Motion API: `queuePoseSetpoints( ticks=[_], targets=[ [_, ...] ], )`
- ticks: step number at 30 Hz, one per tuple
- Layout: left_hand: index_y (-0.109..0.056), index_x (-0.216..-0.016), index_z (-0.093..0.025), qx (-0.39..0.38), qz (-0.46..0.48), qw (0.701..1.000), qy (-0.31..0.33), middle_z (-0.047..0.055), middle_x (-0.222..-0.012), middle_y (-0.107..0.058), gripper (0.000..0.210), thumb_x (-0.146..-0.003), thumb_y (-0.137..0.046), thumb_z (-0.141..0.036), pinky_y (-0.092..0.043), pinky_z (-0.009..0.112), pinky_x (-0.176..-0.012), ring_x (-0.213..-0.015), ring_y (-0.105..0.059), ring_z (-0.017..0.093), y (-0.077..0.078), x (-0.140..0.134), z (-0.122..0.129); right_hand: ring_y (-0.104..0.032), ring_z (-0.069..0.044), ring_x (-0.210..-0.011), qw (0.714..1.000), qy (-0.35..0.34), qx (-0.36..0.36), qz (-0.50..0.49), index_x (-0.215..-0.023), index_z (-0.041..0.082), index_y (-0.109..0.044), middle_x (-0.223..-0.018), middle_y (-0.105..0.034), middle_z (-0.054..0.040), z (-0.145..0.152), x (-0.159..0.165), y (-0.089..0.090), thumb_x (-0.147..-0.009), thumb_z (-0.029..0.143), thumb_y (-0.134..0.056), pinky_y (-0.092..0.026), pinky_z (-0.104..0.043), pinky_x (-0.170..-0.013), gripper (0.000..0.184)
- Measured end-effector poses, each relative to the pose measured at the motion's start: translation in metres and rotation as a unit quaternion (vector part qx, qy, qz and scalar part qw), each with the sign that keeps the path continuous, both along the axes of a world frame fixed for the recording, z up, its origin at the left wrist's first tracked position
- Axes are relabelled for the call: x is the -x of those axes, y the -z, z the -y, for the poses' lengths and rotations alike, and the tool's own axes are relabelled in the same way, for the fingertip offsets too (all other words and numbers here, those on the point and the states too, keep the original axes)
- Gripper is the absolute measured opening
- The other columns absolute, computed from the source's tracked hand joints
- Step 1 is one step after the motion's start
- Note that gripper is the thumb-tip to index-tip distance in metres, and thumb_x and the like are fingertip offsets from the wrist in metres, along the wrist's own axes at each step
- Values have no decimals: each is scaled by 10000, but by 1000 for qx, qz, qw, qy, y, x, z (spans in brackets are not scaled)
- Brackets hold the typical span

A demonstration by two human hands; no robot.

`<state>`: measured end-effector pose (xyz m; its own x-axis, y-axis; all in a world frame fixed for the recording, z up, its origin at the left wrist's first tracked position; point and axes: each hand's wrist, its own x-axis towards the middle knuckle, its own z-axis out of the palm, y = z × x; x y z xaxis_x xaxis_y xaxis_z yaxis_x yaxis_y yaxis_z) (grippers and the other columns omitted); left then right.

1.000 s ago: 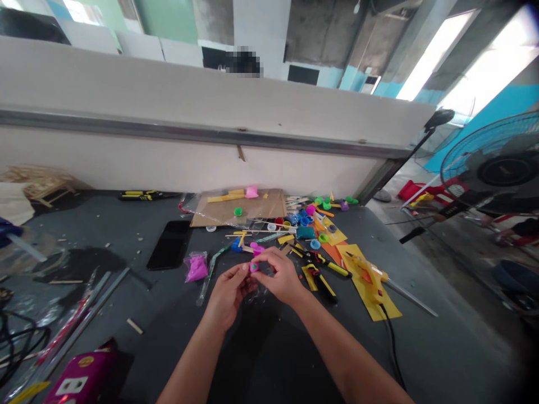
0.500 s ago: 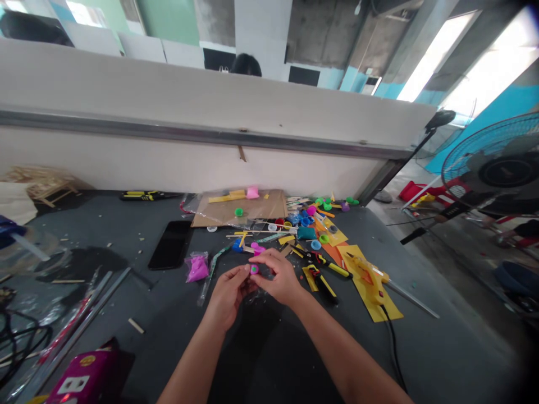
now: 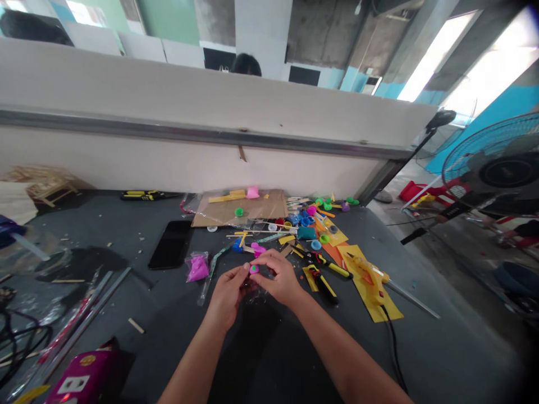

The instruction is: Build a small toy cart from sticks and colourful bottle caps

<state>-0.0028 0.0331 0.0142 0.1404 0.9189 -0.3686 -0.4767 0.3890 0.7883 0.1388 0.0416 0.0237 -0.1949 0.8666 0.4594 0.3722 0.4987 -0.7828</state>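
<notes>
Together, left hand (image 3: 228,289) and right hand (image 3: 278,275) pinch a green-spotted pink clay lump (image 3: 254,269); bagged pink clay (image 3: 197,267) lies at nine o'clock.

No lettering can be read; the round sticker (image 3: 88,361) on the magenta socket box (image 3: 101,368) is blurred.

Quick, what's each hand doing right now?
Left hand: closed, holding the small pink-purple piece with a green spot.
Right hand: closed, pinching that same piece.
</notes>
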Motion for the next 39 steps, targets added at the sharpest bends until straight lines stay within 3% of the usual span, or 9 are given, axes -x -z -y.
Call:
queuePoseSetpoints(
  ticks=[7,13,17,24,30,36,39],
  targets=[
    [-688,-702,-140,-8,-4,1000,6,16,-637,-644,267,-622,-736,-390,-487,226,-613,-611,-585,119,-1,-1,2,-561,-163,-763,999,43,-3,-24,-833,222,-665,-832,-611,-37,-1,2,5,-720,326,-695,-464,-276,-673,156],
    [-682,-662,-140,-13,-25,1000,-5,20,-614,-628,268,-610,-743,-395,-467,212,-592,-575,-562,110,-1,-1,0,-539,-144,-691,999,42,2,-20,-954,239,-663,-866,-607,-42,2,0,-2,-756,329,-654,-439,-252,-573,217],
    [-697,-720,-134,-27,-40,999,-2,33,-640,-645,281,-625,-732,-397,-465,213,-595,-586,-562,113,0,0,-1,-568,-165,-790,998,54,-11,-36,-847,237,-682,-827,-603,-39,2,0,-5,-782,274,-622,-466,-276,-662,96],
    [-698,-712,-127,-33,-67,997,-6,26,-619,-634,300,-619,-732,-410,-461,216,-587,-580,-560,120,-1,-1,-1,-570,-159,-786,998,55,-15,-31,-793,239,-691,-794,-581,-29,0,1,-3,-762,237,-639,-474,-290,-716,60],
    [-697,-695,-137,-29,-68,997,-11,23,-626,-638,300,-609,-735,-422,-457,211,-585,-571,-554,111,2,0,-1,-570,-163,-776,998,54,-13,-24,-913,246,-679,-856,-605,-42,1,0,-3,-773,255,-628,-479,-276,-659,149],
    [-709,-729,-140,-27,-72,997,-5,18,-625,-640,306,-600,-743,-415,-462,211,-589,-579,-562,110,2,0,-2,-566,-163,-808,999,40,-25,-24,-823,244,-690,-810,-578,-34,0,-1,-3,-790,225,-604,-476,-297,-746,94],
    [-701,-705,-137,-28,-67,997,-6,16,-622,-635,294,-611,-737,-413,-463,207,-584,-572,-558,105,2,1,-2,-537,-140,-714,999,39,-8,-18,-903,244,-680,-853,-583,-37,1,-2,-3,-779,238,-616,-469,-269,-660,140]
  ],
)
